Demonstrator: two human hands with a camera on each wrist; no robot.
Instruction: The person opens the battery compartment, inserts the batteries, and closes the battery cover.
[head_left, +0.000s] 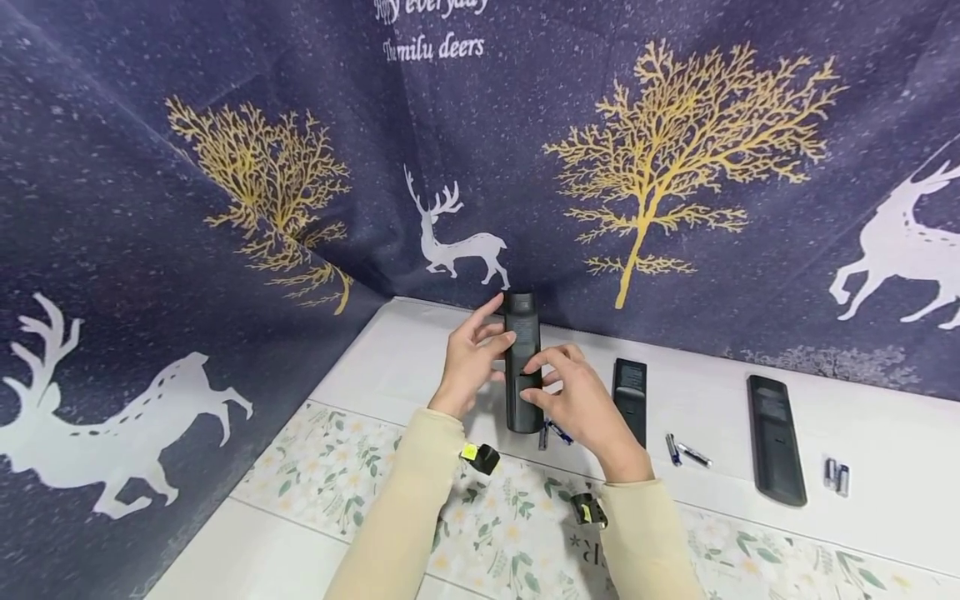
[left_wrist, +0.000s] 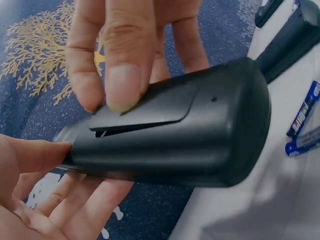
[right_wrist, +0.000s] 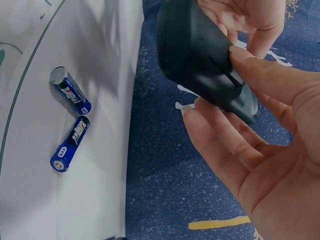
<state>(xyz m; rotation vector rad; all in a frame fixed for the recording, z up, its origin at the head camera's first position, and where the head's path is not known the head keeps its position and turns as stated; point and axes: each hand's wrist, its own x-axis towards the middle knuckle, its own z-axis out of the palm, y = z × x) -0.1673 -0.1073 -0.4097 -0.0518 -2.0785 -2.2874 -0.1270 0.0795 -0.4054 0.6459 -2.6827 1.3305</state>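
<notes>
A black remote control (head_left: 523,320) is held up, back side facing me, between both hands. The left hand (head_left: 468,362) grips its upper part from the left, thumb lying across the back. From the right, the right hand (head_left: 581,396) holds the lower part, its thumb pressing on the battery cover (left_wrist: 160,107) in the left wrist view. A dark slit shows along the cover's edge, so one side stands slightly raised. Fingers of the right hand (right_wrist: 280,135) curl under the remote in the right wrist view. Two blue AAA batteries (right_wrist: 70,145) lie on the table close by.
Right of the hands, a second black remote (head_left: 631,377) lies with two batteries (head_left: 692,454) beside it. Farther right are a third remote (head_left: 776,442) and two more batteries (head_left: 843,481). A white table (head_left: 720,408) with a floral strip meets a dark blue deer-print cloth (head_left: 525,125) behind.
</notes>
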